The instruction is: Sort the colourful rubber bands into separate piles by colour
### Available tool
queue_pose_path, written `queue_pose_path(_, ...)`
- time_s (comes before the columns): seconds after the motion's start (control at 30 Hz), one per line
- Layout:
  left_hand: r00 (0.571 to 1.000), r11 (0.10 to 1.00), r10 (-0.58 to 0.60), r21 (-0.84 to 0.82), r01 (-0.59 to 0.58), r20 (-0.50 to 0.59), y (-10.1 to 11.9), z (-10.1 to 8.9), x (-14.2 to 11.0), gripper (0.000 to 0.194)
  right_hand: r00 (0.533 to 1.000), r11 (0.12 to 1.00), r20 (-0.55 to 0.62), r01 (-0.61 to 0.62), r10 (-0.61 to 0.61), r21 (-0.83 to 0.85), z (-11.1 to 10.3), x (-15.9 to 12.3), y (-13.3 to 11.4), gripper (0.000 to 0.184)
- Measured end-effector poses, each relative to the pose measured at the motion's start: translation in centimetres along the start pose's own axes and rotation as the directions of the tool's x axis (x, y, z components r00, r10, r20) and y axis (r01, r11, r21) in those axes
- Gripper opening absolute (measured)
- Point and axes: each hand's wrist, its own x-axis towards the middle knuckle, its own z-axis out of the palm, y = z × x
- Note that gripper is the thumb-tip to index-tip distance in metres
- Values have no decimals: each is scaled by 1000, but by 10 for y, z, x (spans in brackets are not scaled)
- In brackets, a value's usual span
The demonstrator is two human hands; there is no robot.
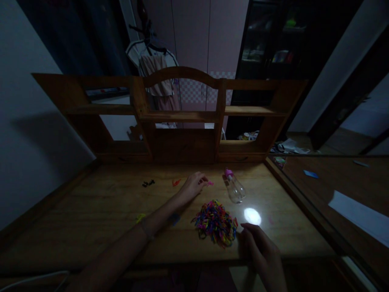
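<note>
Right hand [263,251]: just right of the coloured heap [215,223], thumb and forefinger close together; can't tell if they pinch anything.
Coloured heap: loose small pieces on the wooden desk [109,202].
Left hand [193,184]: beyond the heap, fingertips at the pink pieces [210,183]; grip unclear from here.
Clear bottle [236,190]: right of them, lying down.
Shelf unit [182,117]: along the back.
</note>
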Motion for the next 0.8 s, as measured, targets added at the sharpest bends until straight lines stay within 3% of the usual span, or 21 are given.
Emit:
queue_pose_path(0.13, 997, 999, 43, 8, -44, 57, 17, -5, -58, 15, 1000, 998, 9, -27, 27, 64, 5, 1, -6, 33)
queue_pose_path(0.3, 996, 999, -25, 42, 21, 89, 40, 12, -107, 16, 996, 999, 72, 43, -45, 31, 16, 5, -17, 25)
queue_pose_path(0.47, 985, 983, 117, 128, -133, 125, 44, 29, -106, 19, 987, 989, 69, 142, -145, 39, 24, 12, -15, 21)
queue_pose_path(0.67, 978, 946, 144, 270, -180, 149, 54, 36, -95, 12, 999, 991, 3, -39, 39, 126, 17, 13, -2, 26)
queue_pose_path(0.8, 976, 936, 142, 299, -186, 163, 54, 37, -94, 8, 995, 983, 24, -97, 95, 158, 14, 15, -5, 30)
